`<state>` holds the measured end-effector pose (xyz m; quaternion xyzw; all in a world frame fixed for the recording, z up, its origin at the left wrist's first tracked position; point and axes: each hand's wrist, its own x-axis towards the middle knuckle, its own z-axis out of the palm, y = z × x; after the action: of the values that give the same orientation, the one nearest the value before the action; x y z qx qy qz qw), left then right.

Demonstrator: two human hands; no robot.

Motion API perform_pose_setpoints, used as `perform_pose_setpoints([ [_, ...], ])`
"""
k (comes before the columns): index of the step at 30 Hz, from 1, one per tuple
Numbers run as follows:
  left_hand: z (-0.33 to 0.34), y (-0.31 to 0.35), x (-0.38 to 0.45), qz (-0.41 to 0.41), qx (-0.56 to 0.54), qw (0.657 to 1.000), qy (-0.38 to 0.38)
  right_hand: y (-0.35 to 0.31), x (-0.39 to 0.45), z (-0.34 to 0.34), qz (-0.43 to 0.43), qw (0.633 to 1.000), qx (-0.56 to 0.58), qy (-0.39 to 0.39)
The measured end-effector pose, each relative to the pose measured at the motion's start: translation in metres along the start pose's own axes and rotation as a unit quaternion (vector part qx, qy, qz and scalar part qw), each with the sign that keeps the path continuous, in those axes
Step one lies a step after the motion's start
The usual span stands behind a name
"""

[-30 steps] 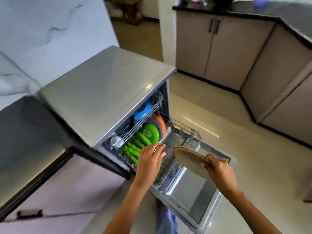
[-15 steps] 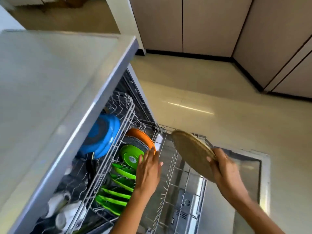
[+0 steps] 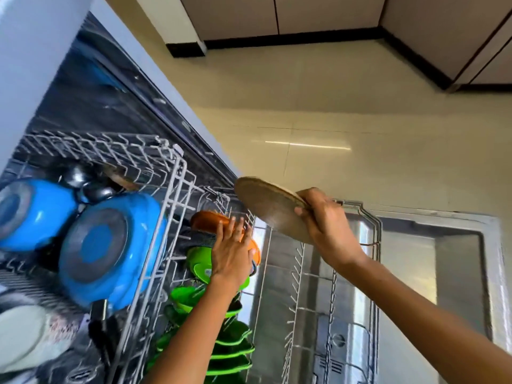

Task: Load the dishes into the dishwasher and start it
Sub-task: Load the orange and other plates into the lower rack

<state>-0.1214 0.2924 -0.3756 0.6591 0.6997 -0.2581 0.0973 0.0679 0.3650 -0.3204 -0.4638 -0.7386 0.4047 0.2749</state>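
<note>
My right hand [image 3: 328, 223] grips a round brown plate [image 3: 270, 207] by its edge, tilted above the far end of the pulled-out lower rack [image 3: 372, 234]. My left hand [image 3: 231, 252] lies with straight fingers against an orange plate [image 3: 207, 221] standing in that rack. Behind the hand, several green plates [image 3: 230, 347] stand in a row. Two blue bowls [image 3: 102, 250] sit upside down in the upper rack [image 3: 177, 173].
The dishwasher door [image 3: 460, 261] lies open flat over the beige floor [image 3: 332, 106]. Cabinets [image 3: 457, 31] line the far wall and right side. Pale cups [image 3: 19, 336] sit at the lower left of the upper rack. The right half of the lower rack holds only bare tines.
The view has dropped closer to the racks. My left hand has reached forward onto the orange plate. My right hand still carries the brown plate, now nearer the rack's far end.
</note>
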Motion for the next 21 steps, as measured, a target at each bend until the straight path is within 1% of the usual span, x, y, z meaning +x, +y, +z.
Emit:
perform_pose_setpoints([
  [3, 0.010, -0.002, -0.006, -0.017, -0.029, 0.999, 0.042, 0.000, 0.020, 0.011, -0.002, 1.000, 0.007, -0.010],
  [6, 0.017, 0.003, -0.023, -0.029, -0.072, 0.994, 0.075, -0.002, 0.036, 0.019, 0.008, 0.999, 0.032, 0.000],
  [8, 0.018, 0.002, -0.030, -0.047, -0.098, 0.992, 0.068, -0.003, 0.049, 0.026, 0.022, 0.999, 0.048, -0.006],
  [11, 0.023, 0.001, -0.036, -0.070, -0.084, 0.991, 0.081, -0.005, 0.062, 0.038, 0.028, 0.998, 0.054, -0.036],
  [14, 0.021, 0.000, -0.039, -0.077, -0.084, 0.991, 0.071, -0.002, 0.067, 0.049, 0.035, 0.996, 0.062, -0.053],
  [17, 0.030, -0.001, -0.040, -0.067, -0.097, 0.988, 0.104, 0.001, 0.068, 0.063, 0.038, 0.995, 0.067, -0.066],
  [21, 0.029, 0.000, -0.043, -0.070, -0.099, 0.987, 0.102, 0.007, 0.069, 0.085, 0.050, 0.992, 0.071, -0.087],
])
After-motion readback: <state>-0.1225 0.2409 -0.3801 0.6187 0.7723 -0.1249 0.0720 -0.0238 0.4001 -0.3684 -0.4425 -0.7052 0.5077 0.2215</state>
